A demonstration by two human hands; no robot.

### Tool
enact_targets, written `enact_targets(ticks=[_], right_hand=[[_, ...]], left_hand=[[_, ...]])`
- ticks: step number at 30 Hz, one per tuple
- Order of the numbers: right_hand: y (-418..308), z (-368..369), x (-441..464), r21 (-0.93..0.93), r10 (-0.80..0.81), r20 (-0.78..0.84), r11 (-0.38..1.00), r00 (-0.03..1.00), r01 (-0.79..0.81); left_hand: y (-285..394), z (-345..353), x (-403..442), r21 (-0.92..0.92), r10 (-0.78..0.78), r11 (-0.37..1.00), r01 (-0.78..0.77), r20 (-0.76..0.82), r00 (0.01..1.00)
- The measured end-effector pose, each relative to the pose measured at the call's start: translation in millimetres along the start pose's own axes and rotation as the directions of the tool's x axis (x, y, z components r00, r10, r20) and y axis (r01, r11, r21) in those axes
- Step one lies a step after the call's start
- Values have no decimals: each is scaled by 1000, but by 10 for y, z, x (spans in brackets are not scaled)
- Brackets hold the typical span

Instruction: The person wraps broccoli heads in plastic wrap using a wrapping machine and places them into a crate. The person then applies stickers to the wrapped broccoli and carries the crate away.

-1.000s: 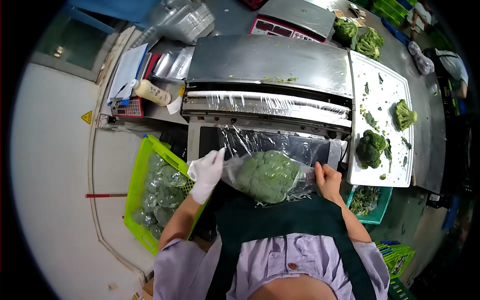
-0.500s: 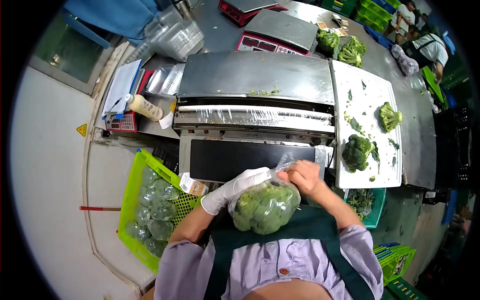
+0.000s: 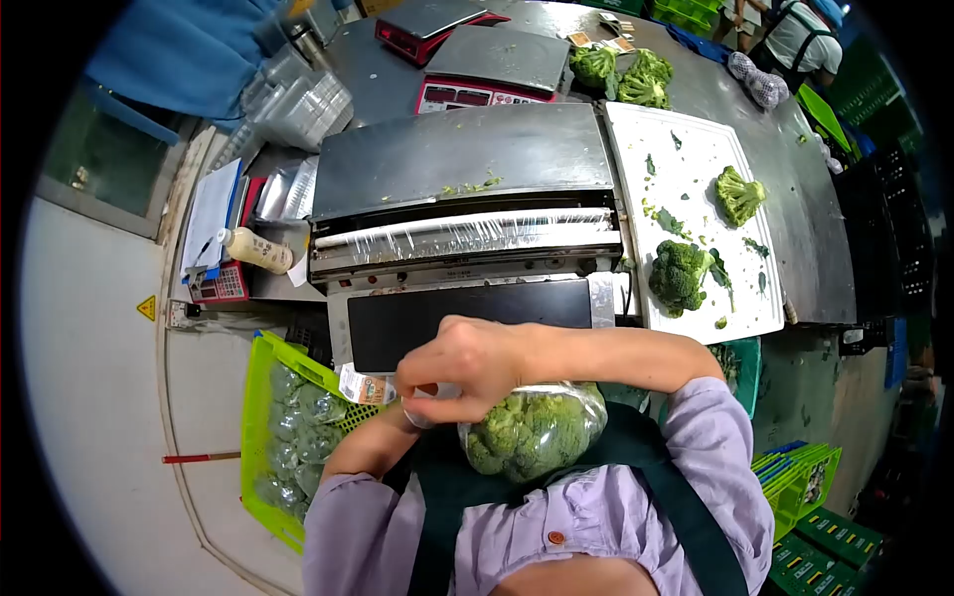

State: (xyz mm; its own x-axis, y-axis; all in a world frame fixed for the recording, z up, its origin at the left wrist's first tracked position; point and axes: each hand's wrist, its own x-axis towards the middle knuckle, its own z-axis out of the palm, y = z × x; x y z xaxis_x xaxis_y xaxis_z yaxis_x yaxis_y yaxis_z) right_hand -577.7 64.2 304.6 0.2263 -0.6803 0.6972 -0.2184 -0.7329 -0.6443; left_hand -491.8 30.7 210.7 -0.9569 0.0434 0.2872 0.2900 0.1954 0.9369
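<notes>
My bare right hand crosses in front of me to the left, its fingers curled in a pinch over my left wrist. What the fingertips hold is too small to make out. A printed label sheet lies just left of them. My gloved left hand is mostly hidden under the right one, with only a bit of white glove showing. A head of broccoli in clear film rests against my apron, right of both hands.
Ahead stands the film wrapping machine with its black plate. A green crate of wrapped broccoli is at left. At right, a white board bears broccoli. Scales and a bottle stand farther back. A co-worker is at upper right.
My right hand has let go of the gathered film and swung left over my left wrist. The broccoli, first stretched under film, is now enclosed and close to my body. The view has shifted right.
</notes>
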Motion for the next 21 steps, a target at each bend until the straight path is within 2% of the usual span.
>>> enact_targets(ticks=[2, 5, 7, 8, 9, 10, 11, 12, 13, 15, 16, 17, 18, 19, 21], right_hand=[[-15, 54, -80, 2, 7, -4, 1000, 1000, -7], [-52, 51, -206, 30, 67, 108, 997, 992, -71], [-107, -23, -297, 261, 400, 147, 867, 905, -426], [-129, -71, -317, 322, 467, 133, 814, 874, -484], [-36, -73, -425, 263, 392, 49, 882, 919, -391], [31, -120, -551, 51, 316, -50, 948, 947, -313], [62, -190, -636, -172, 216, -126, 957, 968, -235], [62, -217, -722, -215, 270, -206, 925, 941, -313], [48, -251, -799, -251, 317, -286, 886, 904, -390], [-81, -523, -838, -455, 301, -378, 763, 876, -459], [-127, -628, -955, -219, 489, -360, 784, 794, -581], [-189, -714, -1082, 20, 656, -286, 733, 698, -680], [-297, -727, -1206, 250, 809, -21, 573, 588, -780], [-390, -690, -1284, 344, 827, 140, 476, 545, -809], [-432, -496, -1295, 223, 797, 237, 512, 555, -830]], left_hand=[[-84, 110, -60, -42, -16, 999, 12, -104, 994], [-175, 176, -135, -197, -98, 979, 44, -276, 956], [-248, 199, -285, -367, -200, 929, 40, -407, 891], [-233, 187, -291, -439, -239, 898, 26, -437, 867], [-192, 178, -330, -525, -281, 851, -3, -460, 842], [-142, 192, -367, -619, -327, 785, -24, -446, 833], [-49, 217, -359, -739, -383, 673, -18, -369, 847], [310, 139, -124, -927, -502, 371, 45, -160, 850], [256, 187, -167, -948, -534, 286, 135, -41, 844], [181, 170, -263, -876, -290, 447, 181, 49, 956], [215, 141, -271, -771, -278, 616, 160, -22, 960], [245, 165, -317, -814, -342, 558, 160, -50, 938], [216, 181, -391, -775, -374, 610, 167, -96, 922], [175, 165, -449, -729, -404, 662, 176, -148, 903], [215, 63, -521, -524, -370, 828, 200, -242, 897]])
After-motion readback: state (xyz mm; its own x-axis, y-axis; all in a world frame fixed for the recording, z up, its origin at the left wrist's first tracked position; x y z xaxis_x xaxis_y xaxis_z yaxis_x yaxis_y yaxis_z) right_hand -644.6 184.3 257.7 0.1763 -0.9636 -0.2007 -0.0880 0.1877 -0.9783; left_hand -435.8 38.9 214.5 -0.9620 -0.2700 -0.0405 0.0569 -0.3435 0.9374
